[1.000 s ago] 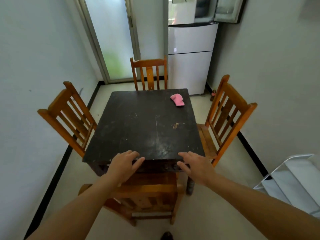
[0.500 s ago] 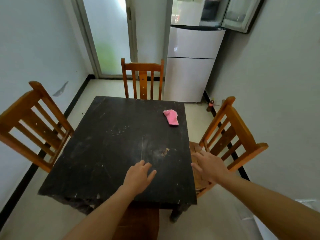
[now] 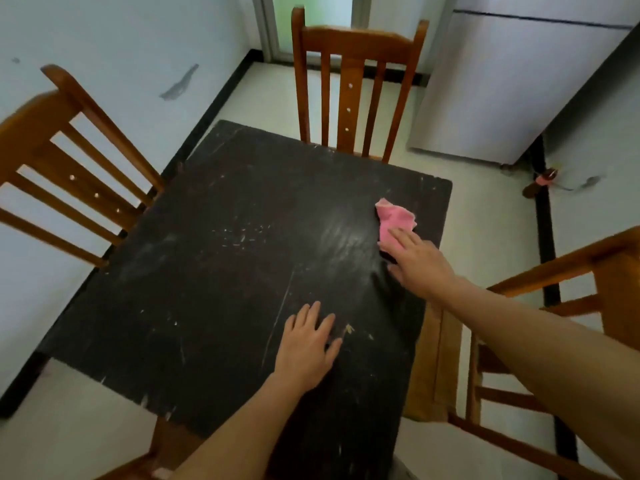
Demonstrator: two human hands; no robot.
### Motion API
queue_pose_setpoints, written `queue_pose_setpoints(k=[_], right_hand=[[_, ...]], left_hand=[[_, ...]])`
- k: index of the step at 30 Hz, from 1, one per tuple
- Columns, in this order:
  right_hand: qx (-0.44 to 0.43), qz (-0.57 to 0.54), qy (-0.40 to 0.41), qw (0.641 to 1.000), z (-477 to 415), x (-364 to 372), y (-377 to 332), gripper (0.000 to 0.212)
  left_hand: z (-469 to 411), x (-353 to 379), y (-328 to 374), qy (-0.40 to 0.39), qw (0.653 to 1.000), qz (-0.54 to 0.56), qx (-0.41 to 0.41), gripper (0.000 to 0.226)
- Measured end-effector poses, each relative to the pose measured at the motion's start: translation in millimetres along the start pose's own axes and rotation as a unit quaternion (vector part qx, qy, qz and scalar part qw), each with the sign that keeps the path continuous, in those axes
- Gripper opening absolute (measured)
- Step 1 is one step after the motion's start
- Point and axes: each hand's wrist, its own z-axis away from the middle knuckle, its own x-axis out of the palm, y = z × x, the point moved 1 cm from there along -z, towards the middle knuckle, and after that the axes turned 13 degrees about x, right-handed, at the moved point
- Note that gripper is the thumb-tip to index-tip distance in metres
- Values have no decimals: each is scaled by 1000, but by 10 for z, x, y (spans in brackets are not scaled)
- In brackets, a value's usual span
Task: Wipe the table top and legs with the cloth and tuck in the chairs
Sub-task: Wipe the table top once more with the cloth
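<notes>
Dusty black table [image 3: 214,271] stood between a left chair [image 3: 34,133], a far chair [image 3: 356,43] and a right chair [image 3: 561,266]. Left hand [image 3: 306,344] lay flat on it, fingers spread. Right hand [image 3: 417,259] pressed straight fingers onto the pink cloth [image 3: 394,218] near its right edge.

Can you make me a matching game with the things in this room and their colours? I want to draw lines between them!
Things:
1. cloth
2. table
3. far chair
4. fridge

Colours:
a. white
b. orange-brown
c. pink
d. black

Right pairs: 1-c, 2-d, 3-b, 4-a.
</notes>
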Motion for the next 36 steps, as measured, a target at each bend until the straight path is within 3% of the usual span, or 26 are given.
queue_pose_setpoints(k=[3,6,13,16,20,23,27,29,34,36], right_hand=[[-44,15,-19,999,-544,182,164,60],[-71,17,-56,996,-935,427,365,60],[-14,-113,-31,993,-1187,636,481,66],[-15,-123,-21,992,-1062,623,441,56],[-5,-139,-3,990,-503,690,375,41],[16,-124,-14,992,94,676,253,43],[43,-133,-37,989,937,590,138,46],[59,-147,-23,987,1420,582,98,42],[114,-159,-6,981,2630,610,144,51],[138,-175,21,975,3124,609,284,46]], left_hand=[[-333,322,30,-29,999,2,-45,58],[-419,613,29,-3,998,-26,-64,60],[-401,799,-23,34,996,-36,-73,59],[-386,827,-39,26,996,-40,-75,59],[-395,829,-39,10,997,-39,-71,59],[-384,736,-43,-7,998,-39,-55,60],[-222,468,2,-97,994,-34,-29,60],[14,323,122,-94,995,-38,-19,57],[597,134,630,-66,992,-50,96,43],[735,113,956,-61,983,-51,166,39]])
